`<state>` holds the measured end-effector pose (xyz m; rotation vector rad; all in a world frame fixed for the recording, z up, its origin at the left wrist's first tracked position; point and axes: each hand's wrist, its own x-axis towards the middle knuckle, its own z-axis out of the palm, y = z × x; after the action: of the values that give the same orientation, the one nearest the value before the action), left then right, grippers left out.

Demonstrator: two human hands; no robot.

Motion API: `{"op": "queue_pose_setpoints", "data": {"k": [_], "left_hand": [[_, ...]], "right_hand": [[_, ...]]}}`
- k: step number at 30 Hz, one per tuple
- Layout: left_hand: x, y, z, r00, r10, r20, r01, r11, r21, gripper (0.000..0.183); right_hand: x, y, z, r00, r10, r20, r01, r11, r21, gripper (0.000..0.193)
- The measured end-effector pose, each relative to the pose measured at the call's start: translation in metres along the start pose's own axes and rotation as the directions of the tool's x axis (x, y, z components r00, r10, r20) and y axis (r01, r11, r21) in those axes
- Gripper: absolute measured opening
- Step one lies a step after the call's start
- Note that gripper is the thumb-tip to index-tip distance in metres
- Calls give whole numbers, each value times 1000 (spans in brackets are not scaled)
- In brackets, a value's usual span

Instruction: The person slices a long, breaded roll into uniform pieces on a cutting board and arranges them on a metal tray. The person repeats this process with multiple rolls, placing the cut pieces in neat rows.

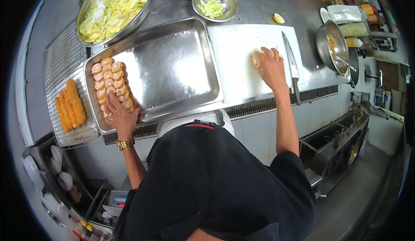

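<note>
Two bare hands at a steel counter: one over a rectangular steel tray (173, 68), one over a white cutting board (229, 68) set against the tray's right edge. Left hand (121, 116): low over the tray's near-left corner, fingers spread, touching the near end of the packed roll slices (108, 80); loosely open in appearance, but impossible to tell whether pinching a slice beneath. Right hand (273, 70): fingers arched down over a short length of cut roll (256, 61) on the board, nearer the right edge than the left, one cut face exposed toward the tray; contact evident, firmness of grip not discernible.

Within the tray: roughly three columns of slices, pale pink filling inside an orange-brown crust, closely packed along the left edge. Along the board's right edge: a long-bladed kitchen knife (295, 66), handle past the near edge, untouched. Beyond the tray's left edge: whole breaded rolls (71, 107), side by side on a wire rack (62, 59).

Step in hand, by judgement: transfer of sliced roll from board to tray, with the knife laid aside. Demand of the next move, likewise judged: even, light pressure from both ends, enough to keep slices together without crushing the crust.
</note>
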<state>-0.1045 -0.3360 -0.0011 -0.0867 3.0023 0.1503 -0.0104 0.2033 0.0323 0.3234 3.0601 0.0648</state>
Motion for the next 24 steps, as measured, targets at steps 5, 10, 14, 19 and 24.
{"op": "queue_pose_setpoints", "data": {"k": [5,10,14,19,24], "left_hand": [[-1,-9,3,989,-50,-138,39,996,-84,111],[-13,-28,0,935,-150,-321,108,983,-147,85],[-23,-46,4,893,-247,-376,168,958,-231,79],[-13,-62,6,882,-256,-396,118,932,-342,71],[3,-58,-2,894,-259,-367,65,884,-464,65]], "right_hand": [[18,11,10,995,-82,57,81,997,8,50],[21,-2,-22,999,35,29,-42,939,341,50],[38,-45,-52,997,74,20,-67,718,693,50],[86,-158,-54,998,-62,-31,45,232,972,46],[147,-305,-15,959,-283,-22,68,151,986,50]]}}
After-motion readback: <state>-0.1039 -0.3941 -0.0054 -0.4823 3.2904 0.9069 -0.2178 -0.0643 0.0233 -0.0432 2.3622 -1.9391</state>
